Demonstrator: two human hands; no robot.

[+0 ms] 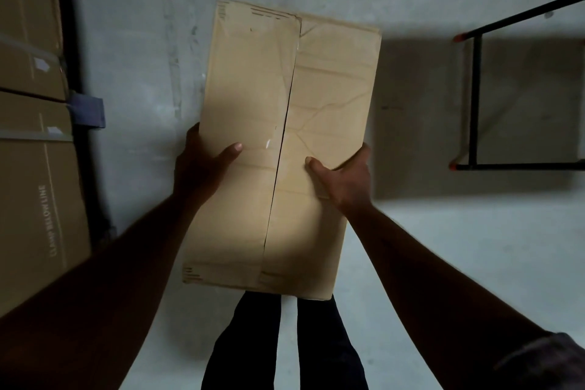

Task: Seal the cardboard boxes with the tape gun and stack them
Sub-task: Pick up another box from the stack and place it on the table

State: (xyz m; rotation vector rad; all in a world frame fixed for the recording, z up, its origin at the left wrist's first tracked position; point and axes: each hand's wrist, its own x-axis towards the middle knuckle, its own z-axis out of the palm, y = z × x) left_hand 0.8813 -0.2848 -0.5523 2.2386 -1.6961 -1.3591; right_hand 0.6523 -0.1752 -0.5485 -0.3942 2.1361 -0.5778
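A long tan cardboard box (253, 98) is held off the floor in front of my legs. Its two top flaps meet along a lengthwise centre seam. My left hand (202, 165) grips the box's left side, thumb lying on the top flap. My right hand (343, 179) grips the right side, thumb on the right flap and fingers wrapped under the edge. No tape gun is in view.
Large brown cartons (34, 149) stand along the left, strapped and resting against a dark rack (79, 123). A black metal frame with orange feet (474, 98) stands at the right. Grey concrete floor (443, 263) lies below. My dark-trousered legs (285, 342) are under the box.
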